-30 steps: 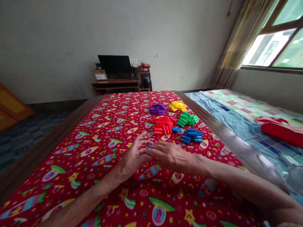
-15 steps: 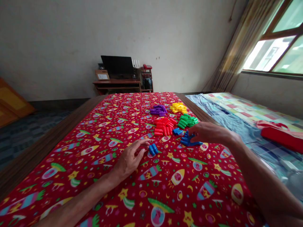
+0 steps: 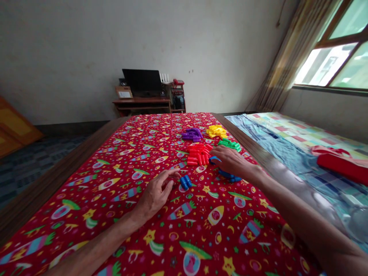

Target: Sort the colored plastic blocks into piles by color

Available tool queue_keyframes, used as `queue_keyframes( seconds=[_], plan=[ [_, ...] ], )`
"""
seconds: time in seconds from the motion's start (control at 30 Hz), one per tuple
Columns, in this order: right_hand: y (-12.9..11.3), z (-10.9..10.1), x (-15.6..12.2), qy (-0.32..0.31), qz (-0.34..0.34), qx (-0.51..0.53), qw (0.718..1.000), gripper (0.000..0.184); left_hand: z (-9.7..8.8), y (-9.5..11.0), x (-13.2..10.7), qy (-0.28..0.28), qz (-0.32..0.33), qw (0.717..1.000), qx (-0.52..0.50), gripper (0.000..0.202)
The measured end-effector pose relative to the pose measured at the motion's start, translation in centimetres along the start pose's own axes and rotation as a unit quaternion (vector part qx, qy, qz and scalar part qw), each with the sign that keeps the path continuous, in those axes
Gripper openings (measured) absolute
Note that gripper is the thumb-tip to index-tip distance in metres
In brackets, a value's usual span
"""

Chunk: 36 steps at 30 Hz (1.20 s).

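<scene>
My left hand [image 3: 156,191] rests on the patterned red cloth, fingers loosely apart and holding nothing. Just right of its fingertips lies a small cluster of blue plastic tubes [image 3: 186,182], side by side. My right hand [image 3: 231,159] reaches over the cloth with its fingers bent down around a blue plastic tube [image 3: 213,160] beside the red pile. Its fingertips are partly hidden. More blue tubes [image 3: 230,176] lie under and below that hand. Red tubes [image 3: 199,154] sit left of it, and green tubes [image 3: 230,144] are partly covered behind it.
Purple tubes [image 3: 192,134] and yellow tubes [image 3: 216,131] lie farther back on the cloth [image 3: 115,214]. A wooden edge borders the table on both sides. To the right is a bed with a checked sheet [image 3: 290,132]; a desk with a monitor [image 3: 143,82] stands at the wall.
My right hand has moved left and slightly forward, from the larger blue group to the blue tubes beside the red pile. My left hand has barely shifted.
</scene>
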State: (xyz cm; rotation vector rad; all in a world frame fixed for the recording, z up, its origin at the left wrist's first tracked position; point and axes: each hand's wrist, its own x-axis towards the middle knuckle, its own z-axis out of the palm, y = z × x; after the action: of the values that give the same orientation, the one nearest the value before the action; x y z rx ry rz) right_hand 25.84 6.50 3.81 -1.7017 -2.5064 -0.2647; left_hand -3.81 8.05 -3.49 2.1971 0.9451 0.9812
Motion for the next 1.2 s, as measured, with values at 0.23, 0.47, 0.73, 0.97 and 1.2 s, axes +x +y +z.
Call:
queue_keyframes(
  seconds=[0.23,0.47,0.73,0.97,1.2],
  plan=[
    [1.8,3.4,0.7,-0.053,0.009,0.058,0.997,0.021,0.1,0.5,0.2,-0.007,0.007,0.999,-0.031,0.031],
    [2.3,0.0,0.5,0.004,0.059,0.215,0.975,0.024,-0.2,1.3,0.4,-0.006,0.023,1.000,-0.006,0.027],
    [3.0,-0.2,-0.1,-0.044,0.149,0.112,0.982,0.021,-0.3,1.3,0.5,-0.016,0.049,0.999,0.008,0.026],
    [3.6,-1.1,-0.6,0.011,0.124,0.115,0.986,0.021,-0.3,1.6,0.6,-0.011,0.071,0.997,0.028,0.026],
    [-3.8,0.7,-0.3,0.073,-0.067,0.209,0.973,0.030,-0.6,1.2,0.6,0.010,0.030,0.999,0.043,0.026]
  ],
)
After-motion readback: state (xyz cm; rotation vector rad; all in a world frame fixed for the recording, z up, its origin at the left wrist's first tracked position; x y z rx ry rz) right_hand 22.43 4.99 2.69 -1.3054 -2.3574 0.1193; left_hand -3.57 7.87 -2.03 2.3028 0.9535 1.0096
